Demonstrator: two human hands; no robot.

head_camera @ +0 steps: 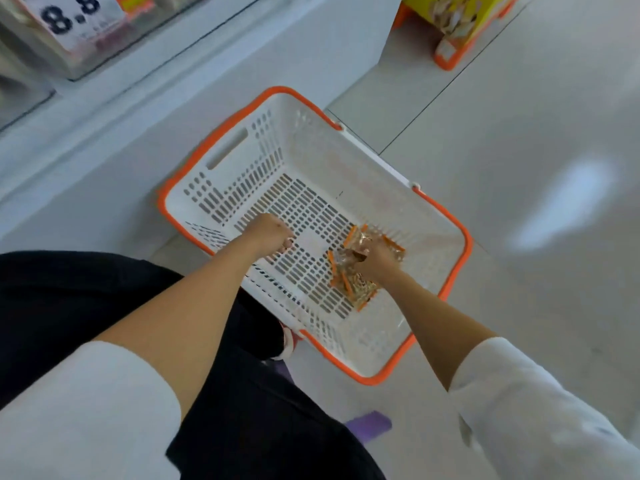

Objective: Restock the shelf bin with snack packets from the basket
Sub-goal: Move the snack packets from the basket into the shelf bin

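A white shopping basket with an orange rim (460, 233) stands on the floor in front of me. On its slotted bottom lie a few clear snack packets with orange edges (356, 289). My right hand (375, 259) reaches into the basket and grips the packets from above. My left hand (268, 233) hangs over the basket's left side with its fingers curled, and it holds nothing that I can see. The clear shelf bin (79, 60) with a "8.8" price card is at the top left, above the basket.
A white shelf base (242, 53) runs along the left behind the basket. A yellow and orange display stand (457, 26) is at the top right. The tiled floor (536, 133) lies to the right. My dark trousers and a purple shoe (369, 424) are near the basket.
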